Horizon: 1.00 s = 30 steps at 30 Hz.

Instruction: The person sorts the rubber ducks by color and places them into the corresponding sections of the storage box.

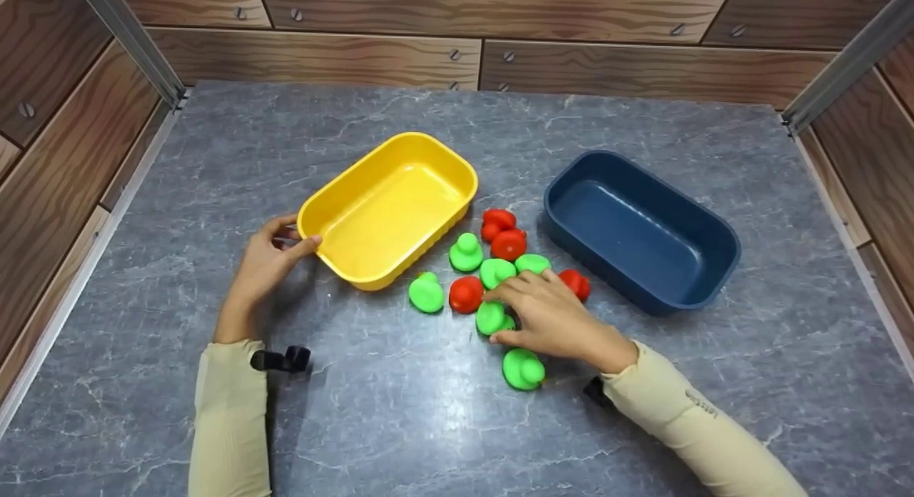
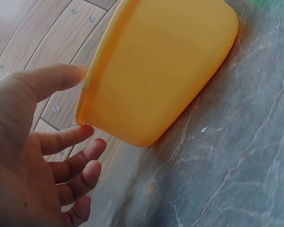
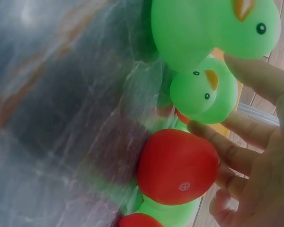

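Right hand (image 1: 548,317) straddles green duck (image 1: 490,318)

Fingers spread, duck in the gap, contact unclear! It sits to the near right of the yellow tub (image 1: 400,215), whose rim the left hand (image 1: 265,260) pinches, well apart from that duck.

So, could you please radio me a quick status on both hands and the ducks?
Left hand pinches rim of yellow rounded-rectangular tub. Right hand at small green toy duck, grip unconfirmed. Red toy duck close alongside.
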Tool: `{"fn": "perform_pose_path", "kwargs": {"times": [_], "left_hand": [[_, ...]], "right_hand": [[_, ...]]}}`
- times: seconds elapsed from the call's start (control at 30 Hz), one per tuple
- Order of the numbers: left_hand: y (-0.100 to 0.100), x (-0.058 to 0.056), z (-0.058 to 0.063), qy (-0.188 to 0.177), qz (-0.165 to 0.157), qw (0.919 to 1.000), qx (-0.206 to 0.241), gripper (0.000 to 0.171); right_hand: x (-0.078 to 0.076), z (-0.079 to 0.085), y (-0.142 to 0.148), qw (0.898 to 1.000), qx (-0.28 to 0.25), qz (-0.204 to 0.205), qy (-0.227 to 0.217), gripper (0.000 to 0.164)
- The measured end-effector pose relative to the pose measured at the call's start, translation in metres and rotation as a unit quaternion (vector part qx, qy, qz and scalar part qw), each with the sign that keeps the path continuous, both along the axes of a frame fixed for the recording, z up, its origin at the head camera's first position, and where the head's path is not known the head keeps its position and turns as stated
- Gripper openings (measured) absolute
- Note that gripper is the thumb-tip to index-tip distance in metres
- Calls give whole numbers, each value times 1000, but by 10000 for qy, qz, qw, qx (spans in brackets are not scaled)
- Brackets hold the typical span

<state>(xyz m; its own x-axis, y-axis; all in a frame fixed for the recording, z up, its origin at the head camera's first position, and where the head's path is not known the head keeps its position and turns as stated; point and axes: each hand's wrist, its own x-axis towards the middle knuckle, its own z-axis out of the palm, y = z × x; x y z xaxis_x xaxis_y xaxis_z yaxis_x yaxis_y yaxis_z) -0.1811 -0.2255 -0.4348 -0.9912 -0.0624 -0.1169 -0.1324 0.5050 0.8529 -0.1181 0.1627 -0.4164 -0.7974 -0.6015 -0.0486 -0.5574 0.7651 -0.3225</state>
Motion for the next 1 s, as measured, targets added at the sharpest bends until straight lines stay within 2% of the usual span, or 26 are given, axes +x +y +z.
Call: {"fn": "perform_pose_path", "kwargs": {"times": [0.33,1.0], "left_hand": [[-1,1,0,41,-48,9999,153,58],[-1,0,2,-23,-106,9996,274,61]], "right_hand": [[0,-4,-3,9996,24,51,278,44],[0,10,0,9986,-513,83,-76,40]]}}
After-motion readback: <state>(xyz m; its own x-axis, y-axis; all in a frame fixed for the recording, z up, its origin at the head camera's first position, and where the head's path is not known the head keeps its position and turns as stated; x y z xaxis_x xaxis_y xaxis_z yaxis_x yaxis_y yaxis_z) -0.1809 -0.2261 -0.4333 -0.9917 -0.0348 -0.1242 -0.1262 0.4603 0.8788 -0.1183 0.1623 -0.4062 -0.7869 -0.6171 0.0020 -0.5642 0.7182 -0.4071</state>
